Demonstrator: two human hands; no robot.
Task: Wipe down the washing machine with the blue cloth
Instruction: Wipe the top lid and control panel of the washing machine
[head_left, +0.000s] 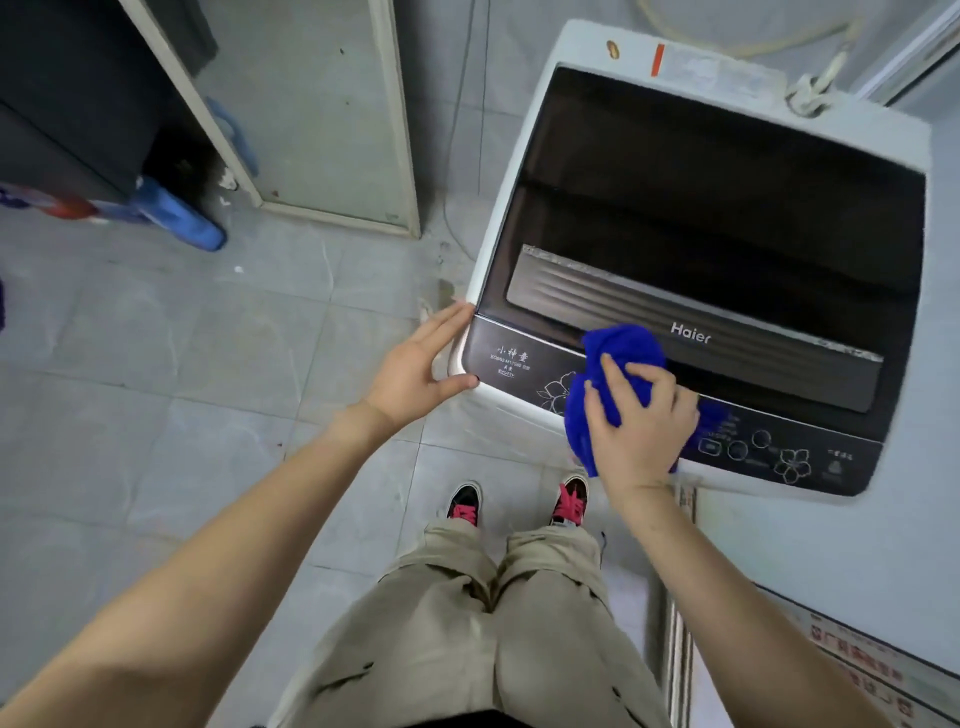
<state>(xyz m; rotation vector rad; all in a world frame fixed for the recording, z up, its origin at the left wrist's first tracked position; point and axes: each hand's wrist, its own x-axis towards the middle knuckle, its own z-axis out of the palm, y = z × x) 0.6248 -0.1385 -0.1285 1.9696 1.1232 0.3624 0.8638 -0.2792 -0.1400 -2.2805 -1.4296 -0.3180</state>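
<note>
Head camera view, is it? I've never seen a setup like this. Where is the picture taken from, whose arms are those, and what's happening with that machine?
There is no robot here. A person wears a wide-angle camera on the head, so you look down along their own bare arms to their beige trousers and black-and-pink shoes on the tiled floor. The white box is a top-loading Haier washing machine with a dark lid. The left hand rests with straight fingers on the machine's front left corner. The right hand holds a bunched blue cloth down on the dark control panel along the front edge, as one does to wipe it.
</note>
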